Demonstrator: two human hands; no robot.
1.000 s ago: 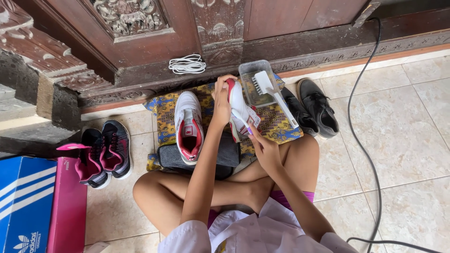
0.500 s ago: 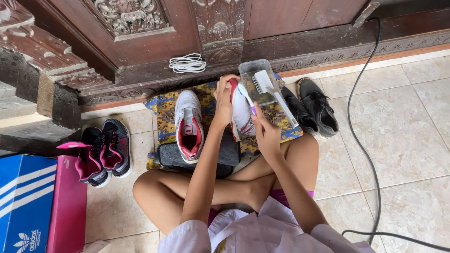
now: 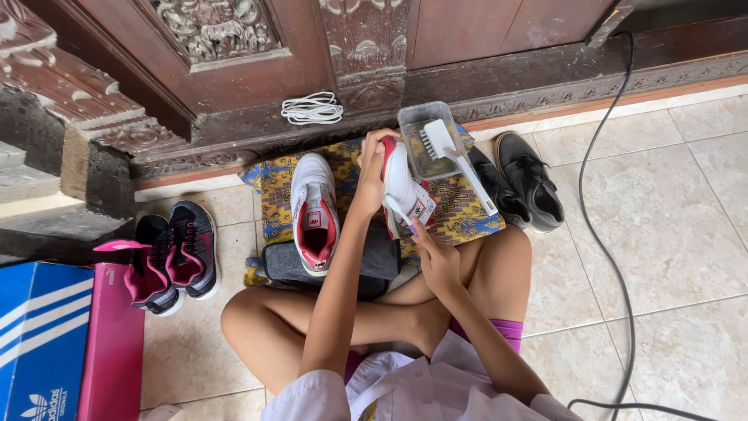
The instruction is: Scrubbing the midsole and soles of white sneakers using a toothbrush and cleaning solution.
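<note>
Shoe: a white and red shoe (image 3: 405, 187) is held up over the patterned cloth (image 3: 460, 210), in front of the person's crossed legs.
Left hand (image 3: 372, 168): wrapped around the shoe, holding it on its side.
Right hand (image 3: 438, 261): closed on a small brush (image 3: 396, 207), and the brush tip touches the shoe.
Other shoe (image 3: 313, 210): lies flat on the cloth, just beside.
Tub (image 3: 417, 125): clear, with a big white brush (image 3: 460, 160) leaning in it.
Black shoes (image 3: 518, 183): on the tiles, to the right.

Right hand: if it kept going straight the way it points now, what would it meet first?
The right hand points up and away toward the white and red sneaker that the left hand holds; it would likely meet that sneaker's side first, though depth is unclear.
</note>
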